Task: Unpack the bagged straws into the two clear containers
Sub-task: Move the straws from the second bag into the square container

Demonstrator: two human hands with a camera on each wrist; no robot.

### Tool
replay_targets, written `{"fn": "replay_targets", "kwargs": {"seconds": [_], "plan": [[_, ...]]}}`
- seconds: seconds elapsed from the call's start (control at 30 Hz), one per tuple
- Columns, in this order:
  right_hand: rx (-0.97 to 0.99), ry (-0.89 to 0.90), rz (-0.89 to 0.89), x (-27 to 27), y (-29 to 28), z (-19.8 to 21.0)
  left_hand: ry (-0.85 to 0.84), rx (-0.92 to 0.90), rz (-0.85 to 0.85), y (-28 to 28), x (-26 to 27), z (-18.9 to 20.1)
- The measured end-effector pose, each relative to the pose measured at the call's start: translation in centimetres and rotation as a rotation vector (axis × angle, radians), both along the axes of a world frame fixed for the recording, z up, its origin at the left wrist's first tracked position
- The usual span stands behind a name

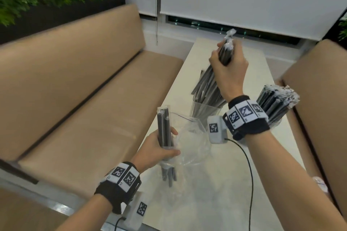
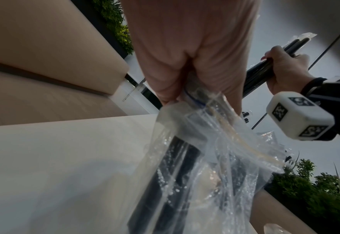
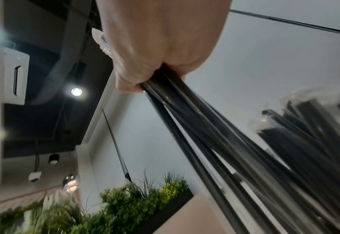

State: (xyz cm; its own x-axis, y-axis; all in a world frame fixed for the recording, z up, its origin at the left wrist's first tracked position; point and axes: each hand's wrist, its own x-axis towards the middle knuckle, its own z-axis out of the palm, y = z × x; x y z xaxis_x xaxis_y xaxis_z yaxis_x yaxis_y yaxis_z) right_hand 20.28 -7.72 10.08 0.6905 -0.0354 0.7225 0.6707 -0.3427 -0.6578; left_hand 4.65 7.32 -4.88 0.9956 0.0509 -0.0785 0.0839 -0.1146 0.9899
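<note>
The right hand [image 1: 228, 65] is clamped on a bundle of straws [image 1: 208, 82] standing in the far container [image 1: 204, 112], while beside it the left hand [image 1: 159, 151] grips the bag [image 1: 191, 142] and last straws, probably next.

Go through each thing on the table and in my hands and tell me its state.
Left hand: grips bagged straws.
Right hand: grips loose straws.
Plastic bag: open, crumpled.
Near container: holds straws.
Far container: full of wrapped straws.
</note>
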Motion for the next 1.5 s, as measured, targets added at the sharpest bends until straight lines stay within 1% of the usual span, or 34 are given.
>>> {"fn": "replay_targets", "kwargs": {"seconds": [0.1,0.13,0.23,0.3,0.37,0.43,0.53,0.63,0.7,0.73,0.8,0.83,0.93,0.97,1.0,1.03,1.1,1.13,1.17,1.2,1.23,1.33,1.4,1.43,1.5], "plan": [[-0.034,-0.046,-0.018,-0.5,0.4,-1.0,0.004,-0.006,0.009,0.2,-0.1,0.0],[0.000,-0.057,-0.056,-0.5,0.4,-1.1,0.002,-0.008,0.010,0.2,-0.1,0.0],[0.203,-0.056,-0.187,0.1,0.1,-0.8,-0.002,-0.010,0.015,0.3,-0.2,0.0],[0.281,-0.060,-0.246,0.5,-0.2,-0.5,-0.005,-0.006,0.010,0.2,-0.3,0.0],[0.270,-0.057,-0.262,0.9,-0.3,-0.6,-0.009,-0.001,0.010,0.1,-0.2,0.0],[0.200,-0.021,-0.251,1.5,0.0,-1.3,-0.005,-0.005,0.010,0.1,-0.2,-0.1],[0.067,0.141,-0.182,2.1,0.9,-4.1,-0.003,-0.011,0.004,-0.1,0.0,-0.2],[-0.201,0.396,-0.045,2.0,1.4,-7.2,0.009,0.000,0.008,-0.3,0.1,-0.2],[-0.364,0.541,0.058,1.7,1.2,-8.0,0.013,0.011,0.010,-0.3,0.1,-0.1],[-0.405,0.571,0.084,1.6,1.0,-7.9,0.010,0.023,0.012,-0.3,0.1,-0.1],[-0.455,0.564,0.115,1.4,0.5,-6.6,0.006,0.043,0.013,-0.2,0.1,0.0],[-0.476,0.523,0.120,1.1,0.2,-5.7,0.003,0.047,0.014,-0.1,0.1,0.0],[-0.462,0.247,0.104,-1.3,-0.1,-3.1,0.011,0.044,0.018,-0.4,0.3,0.6],[-0.437,0.197,0.130,-2.4,-0.1,-2.6,0.013,0.035,0.017,-0.5,0.3,0.8],[-0.427,0.231,0.197,-3.6,0.0,-2.4,0.020,0.031,0.017,-0.7,0.5,1.0],[-0.434,0.344,0.297,-5.0,0.3,-2.5,0.016,0.032,0.015,-0.9,0.6,1.2],[-0.488,0.596,0.496,-7.4,1.1,-4.2,0.009,0.055,-0.007,-1.6,1.0,1.8],[-0.521,0.641,0.538,-8.3,1.6,-5.3,0.007,0.112,-0.026,-2.1,1.1,2.2],[-0.532,0.621,0.536,-8.9,2.0,-6.6,-0.010,0.189,-0.038,-2.6,1.2,2.8],[-0.507,0.568,0.507,-9.3,2.3,-7.7,-0.024,0.235,-0.031,-3.2,1.2,3.3],[-0.445,0.517,0.470,-9.5,2.5,-8.6,-0.035,0.216,-0.013,-3.6,1.2,3.8],[-0.223,0.439,0.391,-9.6,2.1,-9.5,-0.053,0.036,-0.004,-4.1,0.9,4.4],[-0.125,0.416,0.352,-9.3,1.6,-9.2,-0.045,0.054,-0.020,-3.8,0.6,3.7],[-0.076,0.397,0.339,-9.1,1.1,-8.5,-0.023,0.082,-0.025,-3.5,0.3,3.3],[0.016,0.337,0.295,-7.8,0.0,-6.2,0.037,0.073,-0.023,-3.0,-0.2,2.7]]}}
